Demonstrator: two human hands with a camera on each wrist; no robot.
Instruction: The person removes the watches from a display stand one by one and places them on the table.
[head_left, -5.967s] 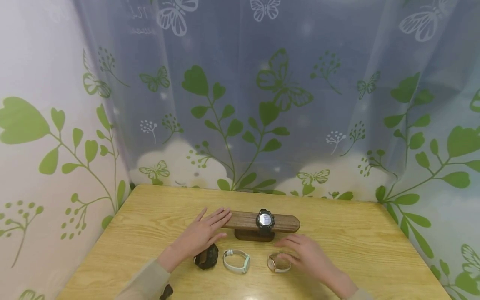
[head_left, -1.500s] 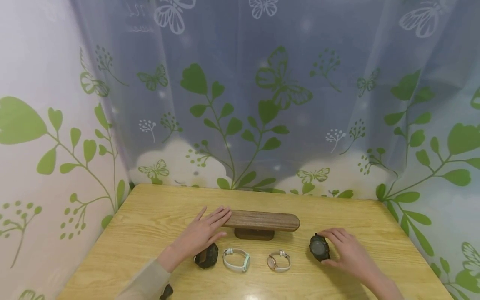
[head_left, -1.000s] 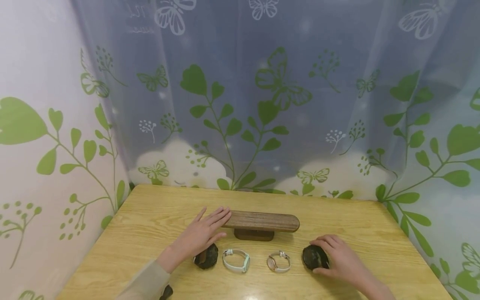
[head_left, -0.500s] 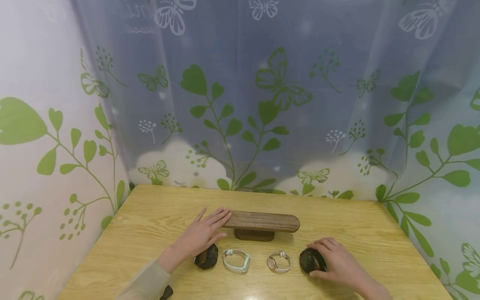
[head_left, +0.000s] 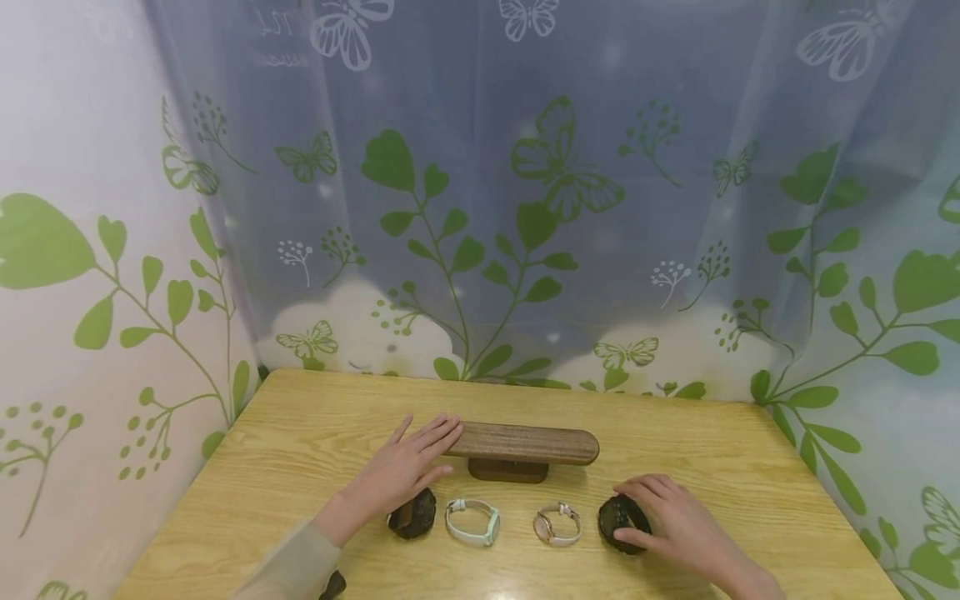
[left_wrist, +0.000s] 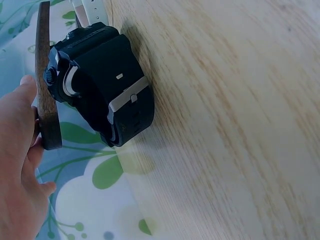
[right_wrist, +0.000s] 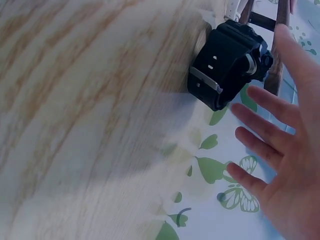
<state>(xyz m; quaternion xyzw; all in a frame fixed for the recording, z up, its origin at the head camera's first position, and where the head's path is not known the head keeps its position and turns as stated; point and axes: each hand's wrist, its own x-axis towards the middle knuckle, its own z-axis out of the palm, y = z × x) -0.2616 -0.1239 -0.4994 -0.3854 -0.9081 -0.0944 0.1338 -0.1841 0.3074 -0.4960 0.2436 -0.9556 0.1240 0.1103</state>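
In the head view my left hand [head_left: 397, 468] rests its straight fingers on the left end of a dark wooden watch stand [head_left: 532, 443]. Beside that hand a black watch [head_left: 423, 515] sits on the table with its strap closed; the left wrist view shows its strap [left_wrist: 120, 75] and metal keeper. On the right my right hand [head_left: 675, 527] is at another closed black watch [head_left: 609, 518], its thumb in front of it. In the right wrist view this watch [right_wrist: 215, 62] stands on the table, and the fingers [right_wrist: 260, 125] are spread out, apart from it.
Between the black watches stand a mint-green watch [head_left: 492, 525] and a rose-gold watch with a pale strap [head_left: 543, 525]. Part of a dark object [head_left: 333, 585] shows by the left sleeve [head_left: 292, 562]. A patterned curtain [head_left: 480, 208] hangs behind the wooden table [head_left: 675, 433].
Six seconds ago a black watch was on the stand. My right hand has since carried it to the table's right side, turned it and set it down, its fingers loosening. My left hand stayed put.
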